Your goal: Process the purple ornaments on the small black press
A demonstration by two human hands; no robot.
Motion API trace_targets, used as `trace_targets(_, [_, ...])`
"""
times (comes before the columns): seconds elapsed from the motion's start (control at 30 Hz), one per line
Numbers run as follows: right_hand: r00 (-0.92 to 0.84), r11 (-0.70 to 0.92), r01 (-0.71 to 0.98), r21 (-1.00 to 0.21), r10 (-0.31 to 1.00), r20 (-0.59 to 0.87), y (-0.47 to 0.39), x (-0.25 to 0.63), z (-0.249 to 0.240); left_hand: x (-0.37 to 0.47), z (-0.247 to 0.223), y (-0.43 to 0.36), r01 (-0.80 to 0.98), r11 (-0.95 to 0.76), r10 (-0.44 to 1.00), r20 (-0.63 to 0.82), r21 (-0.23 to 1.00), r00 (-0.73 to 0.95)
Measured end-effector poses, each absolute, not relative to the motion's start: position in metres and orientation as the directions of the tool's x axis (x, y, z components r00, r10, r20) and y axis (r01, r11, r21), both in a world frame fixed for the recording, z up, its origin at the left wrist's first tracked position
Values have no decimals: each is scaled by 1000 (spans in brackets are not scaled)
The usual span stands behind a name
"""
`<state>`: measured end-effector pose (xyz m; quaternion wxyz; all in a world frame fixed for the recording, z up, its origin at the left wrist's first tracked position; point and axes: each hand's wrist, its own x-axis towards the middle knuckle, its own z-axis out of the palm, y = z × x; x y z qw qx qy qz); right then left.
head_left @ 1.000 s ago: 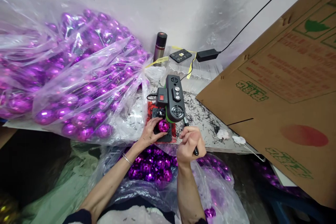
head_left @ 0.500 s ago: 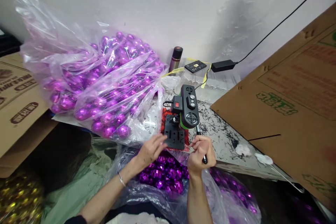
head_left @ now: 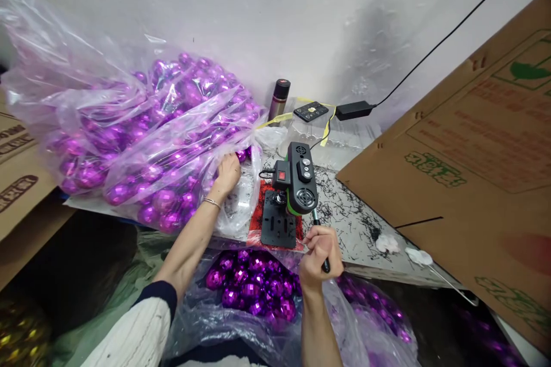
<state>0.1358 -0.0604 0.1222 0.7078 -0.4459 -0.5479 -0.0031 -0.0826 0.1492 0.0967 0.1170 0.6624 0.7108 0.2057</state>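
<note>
The tabletop (head_left: 359, 249) was totally littered with black bits, and the cardboard box's (head_left: 473, 183) print couldn't be read. On the red mat (head_left: 255, 225), the black machine's (head_left: 301, 178) handle (head_left: 326, 265) was gripped by the right hand (head_left: 322, 258); the left hand's (head_left: 229, 172) fingers were half hidden by the ball bag (head_left: 172, 126), grip unclear.

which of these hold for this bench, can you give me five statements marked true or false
1. The right hand grips the black handle of the machine. True.
2. A purple ball sits on the slotted black plate. False: the plate has no ball on it.
3. The left hand is over the cardboard box on the right. False: it is at the clear bag of purple balls, its fingertips hidden.
4. The phone lies between the bottle and the black adapter. True.
5. The bottle is lying on its side. False: it stands upright.
</note>
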Motion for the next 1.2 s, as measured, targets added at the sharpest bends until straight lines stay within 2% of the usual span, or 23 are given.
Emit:
trace_targets(0.23, [402,598,497,-629,484,777,-61,134,121,-71,108,181,875,16,1000,16,483,-27])
trace_targets(0.37, [384,593,513,-621,488,784,-60,136,122,-72,106,181,847,39,999,-34,530,-24])
trace_targets(0.43, [371,602,519,-607,481,795,-60,137,123,-78,108,173,803,43,998,-58,595,-10])
trace_targets(0.5, [360,609,518,-600,481,799,-60,137,125,-87,113,157,669,13,999,-43,743,29])
trace_targets(0.6, [363,607,512,-607,488,794,-60,137,127,-101,120,117,338,-29,998,7,941,68])
trace_targets(0.73, [390,591,518,-619,481,785,-58,135,131,-100,117,45,-12,116,990,-115,993,84])
trace_targets(0.83, [401,579,526,-623,477,782,-57,134,136,-79,100,-1,-153,207,975,-191,966,115])
trace_targets(0.9, [392,580,526,-622,483,783,-58,134,138,-58,83,-21,-118,174,982,-163,978,99])
trace_targets(1.03, [362,572,540,-617,504,784,-59,137,140,-23,47,-33,61,25,998,-28,998,53])
trace_targets(1.2, [322,579,551,-601,517,793,-62,140,139,-12,22,-20,320,-177,984,158,931,83])
